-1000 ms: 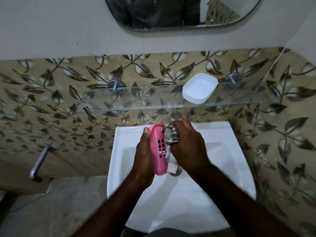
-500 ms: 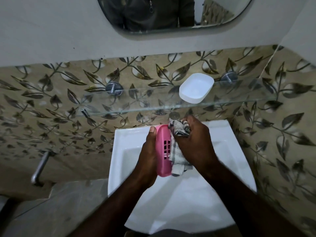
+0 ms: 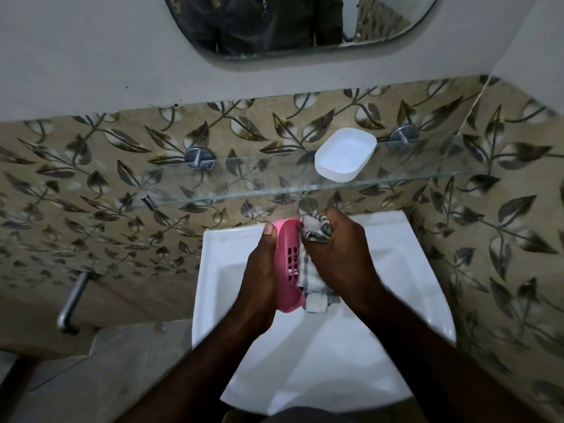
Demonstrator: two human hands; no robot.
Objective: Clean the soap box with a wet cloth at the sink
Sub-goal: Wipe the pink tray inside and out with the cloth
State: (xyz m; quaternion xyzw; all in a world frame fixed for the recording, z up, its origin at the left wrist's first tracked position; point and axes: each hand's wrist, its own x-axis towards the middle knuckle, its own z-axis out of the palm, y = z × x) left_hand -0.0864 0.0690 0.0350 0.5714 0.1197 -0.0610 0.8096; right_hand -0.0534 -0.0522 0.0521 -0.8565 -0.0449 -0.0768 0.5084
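Cleaning is proceeding, apparently midway: left hand [image 3: 259, 279] clasping the soap box [image 3: 288, 267], right hand [image 3: 338, 261], fingers curled, pressing the cloth [image 3: 314, 236] against it.

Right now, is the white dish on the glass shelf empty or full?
Empty: the white dish on the glass shelf shows only its bare inside.

Tap [image 3: 308, 205] mostly behind cloth [image 3: 314, 231]

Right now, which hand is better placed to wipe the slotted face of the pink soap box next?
The right hand: it grips the cloth against the pink soap box, while the left hand holds that box over the sink.
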